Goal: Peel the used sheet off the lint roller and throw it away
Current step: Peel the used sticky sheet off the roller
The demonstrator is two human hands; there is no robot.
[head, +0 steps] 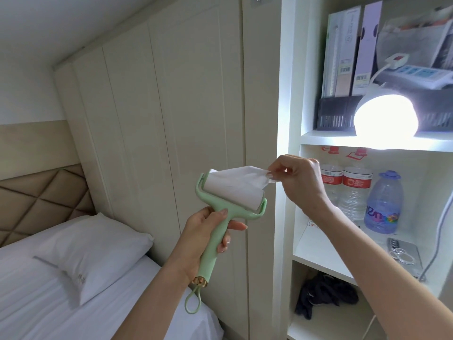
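Observation:
A pale green lint roller (215, 231) with a white roll is held up in front of the wardrobe. My left hand (203, 234) grips its handle, thumb on the neck below the fork. A white used sheet (241, 176) is partly peeled from the roll and stretches to the right, still attached along the roll. My right hand (297, 179) pinches the sheet's free corner between thumb and fingers, level with the roll's top. A green loop hangs from the handle's end.
A cream wardrobe (171, 119) stands behind the roller. To the right, white shelves (326, 141) hold a lit round lamp (386, 116), water bottles (355, 192), files, a power strip and dark cloth. A bed with a white pillow (90, 251) lies at lower left. No bin is in view.

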